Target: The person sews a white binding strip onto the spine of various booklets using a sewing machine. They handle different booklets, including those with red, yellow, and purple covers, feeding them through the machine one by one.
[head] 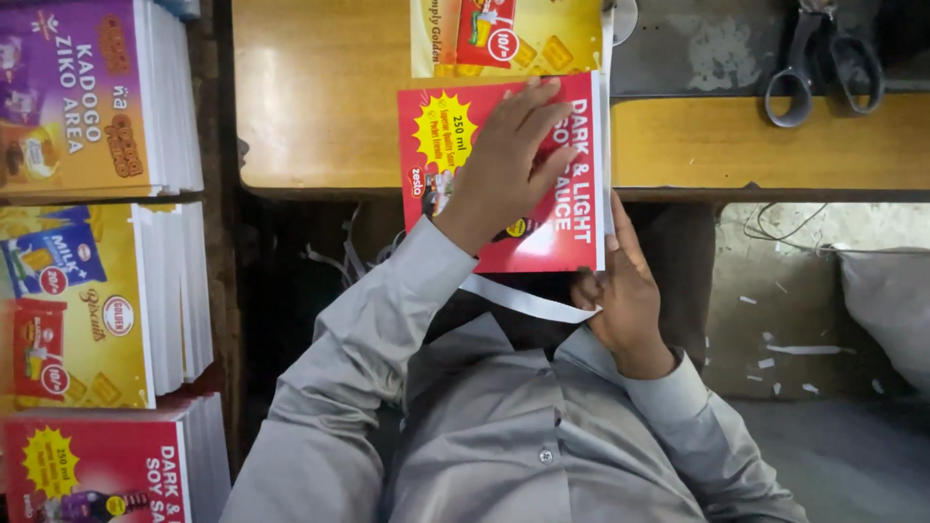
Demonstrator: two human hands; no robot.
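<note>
Grey sleeves [504, 426] lead up: left hand [509, 160] lies flat, fingers spread, on the red leaflet [572, 228] at the desk [320, 97] edge; right hand [625, 291] pinches its white trimmed strip [523, 302].

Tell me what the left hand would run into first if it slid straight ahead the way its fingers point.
The left hand lies flat on the glossy red printed sheet, fingers pointing up and slightly right. Going straight on, it would probably first cross onto the yellow printed sheet lying just beyond on the wooden bench.
</note>
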